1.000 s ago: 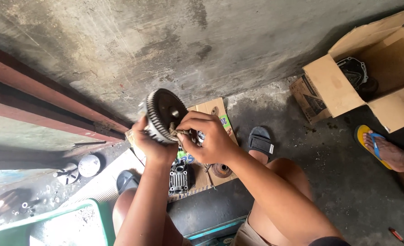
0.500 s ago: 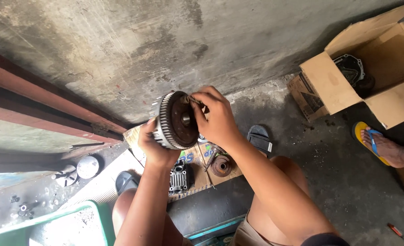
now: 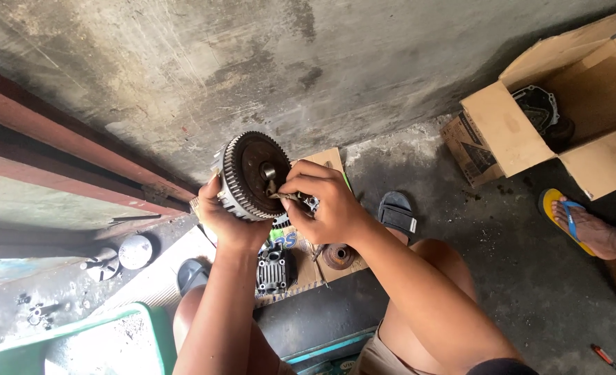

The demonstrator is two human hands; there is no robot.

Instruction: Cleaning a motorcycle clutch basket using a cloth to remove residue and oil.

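My left hand (image 3: 230, 223) grips a round toothed metal drum (image 3: 249, 175), a dark clutch-like gear part, from below and holds it up with its rusty face toward me. My right hand (image 3: 322, 203) pinches a small metal piece (image 3: 285, 196) against the drum's face, just below the central shaft. Under my hands, on a piece of cardboard (image 3: 329, 161) on the floor, lie a finned engine part (image 3: 273, 272) and a small round brown part (image 3: 338, 255).
An open cardboard box (image 3: 530, 125) with a dark engine part stands at the upper right. Another person's foot in a yellow sandal (image 3: 579, 226) rests at the right. A black sandal (image 3: 397, 212), a green tray (image 3: 85, 340), a round metal cap (image 3: 135, 251) and a concrete wall surround me.
The drum has stayed raised in my left hand. My right hand has shifted down from the drum's upper face to just below its centre, now pinching a small metal piece there.
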